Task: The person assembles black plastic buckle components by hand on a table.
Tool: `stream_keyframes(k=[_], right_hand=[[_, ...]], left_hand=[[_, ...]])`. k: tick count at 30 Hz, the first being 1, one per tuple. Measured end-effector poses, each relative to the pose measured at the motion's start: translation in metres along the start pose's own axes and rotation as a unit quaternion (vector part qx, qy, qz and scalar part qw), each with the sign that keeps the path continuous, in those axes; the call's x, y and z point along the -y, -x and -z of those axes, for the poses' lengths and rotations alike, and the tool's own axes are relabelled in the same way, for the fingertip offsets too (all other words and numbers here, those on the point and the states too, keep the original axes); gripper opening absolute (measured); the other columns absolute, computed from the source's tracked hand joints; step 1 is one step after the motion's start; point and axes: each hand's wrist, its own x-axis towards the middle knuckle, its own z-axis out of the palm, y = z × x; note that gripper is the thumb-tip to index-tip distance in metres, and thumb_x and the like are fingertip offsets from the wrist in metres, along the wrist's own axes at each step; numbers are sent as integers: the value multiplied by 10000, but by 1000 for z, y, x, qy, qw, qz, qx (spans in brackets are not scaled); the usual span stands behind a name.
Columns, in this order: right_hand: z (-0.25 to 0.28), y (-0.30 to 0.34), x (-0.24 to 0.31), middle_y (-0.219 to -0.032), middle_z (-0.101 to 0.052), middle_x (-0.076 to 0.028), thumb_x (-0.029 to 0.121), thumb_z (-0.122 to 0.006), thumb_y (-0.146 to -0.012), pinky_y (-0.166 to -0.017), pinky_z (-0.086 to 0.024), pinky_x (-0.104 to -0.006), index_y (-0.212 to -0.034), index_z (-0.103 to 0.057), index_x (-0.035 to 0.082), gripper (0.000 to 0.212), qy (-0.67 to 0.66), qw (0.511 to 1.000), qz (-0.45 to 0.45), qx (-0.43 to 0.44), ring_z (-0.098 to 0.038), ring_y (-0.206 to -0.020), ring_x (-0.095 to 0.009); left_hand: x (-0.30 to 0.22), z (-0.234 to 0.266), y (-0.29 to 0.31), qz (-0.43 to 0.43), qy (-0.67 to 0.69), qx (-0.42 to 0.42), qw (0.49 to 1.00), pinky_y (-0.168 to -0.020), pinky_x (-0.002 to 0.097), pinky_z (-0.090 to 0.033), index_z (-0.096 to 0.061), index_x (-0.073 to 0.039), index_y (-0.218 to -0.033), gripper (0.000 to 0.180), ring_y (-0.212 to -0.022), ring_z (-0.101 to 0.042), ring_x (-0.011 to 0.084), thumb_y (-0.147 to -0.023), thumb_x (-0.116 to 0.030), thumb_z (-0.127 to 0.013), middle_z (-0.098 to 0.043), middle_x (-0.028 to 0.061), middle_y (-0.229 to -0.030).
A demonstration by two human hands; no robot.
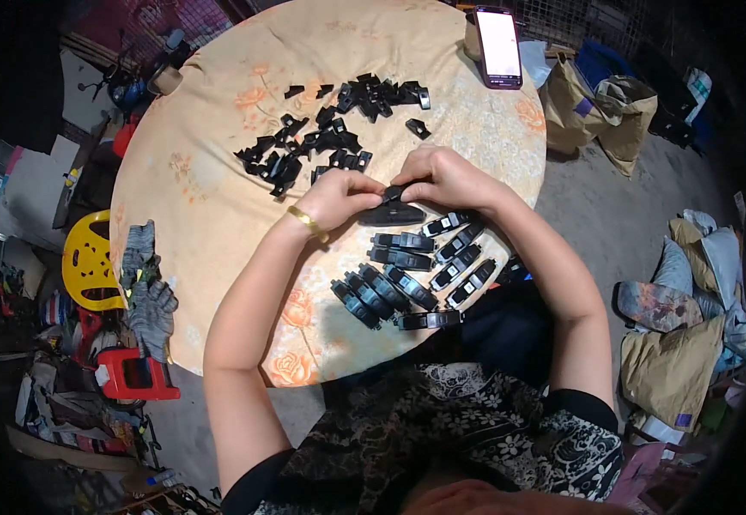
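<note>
Over the round table, my left hand (337, 202), with a gold-coloured bracelet at its wrist, pinches a small black plastic part (392, 196) from the left. From the right, my right hand (448, 178) closes thumb and fingers on the same part. Just below the fingertips lies a longer dark piece (392, 215); whether it is joined to the pinched part I cannot tell. Several black, elongated plastic assemblies (400, 259) lie in loose rows nearer to me. Beyond my hands spreads a loose pile of small black plastic pieces (332, 137), with a single black piece (418, 129) apart on its right.
A peach floral cloth (210, 197) covers the table. A lit phone (500, 50) stands upright at the far right edge. Grey gloves (146, 292) lie at the left edge, near a yellow stool (91, 262) and a red one (137, 375). Brown bags (572, 107) stand on the floor at right.
</note>
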Motion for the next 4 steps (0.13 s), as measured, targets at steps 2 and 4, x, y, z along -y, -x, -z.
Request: stream_keyframes(k=[2, 4], right_hand=[[-1, 8, 1, -884, -668, -154, 140, -772, -709, -795, -487, -383, -953, -707, 17, 281, -7, 1000, 12, -18, -628, -869, -312], [1, 10, 4, -893, -668, -162, 143, -768, -722, -802, -489, -387, -969, -709, 25, 280, -6, 1000, 11, -8, -631, -880, -307]], left_hand=[[1, 1, 9, -8, 18, 29, 999, -810, 257, -495, -603, -4, -1129, 363, -898, -613, 145, -812, -124, -731, -647, 99, -999], [4, 3, 21, -22, 55, 86, 995, -938, 228, -450, -399, -45, -1427, 657, -1159, -535, 133, -850, -136, -698, -546, 137, -1335]])
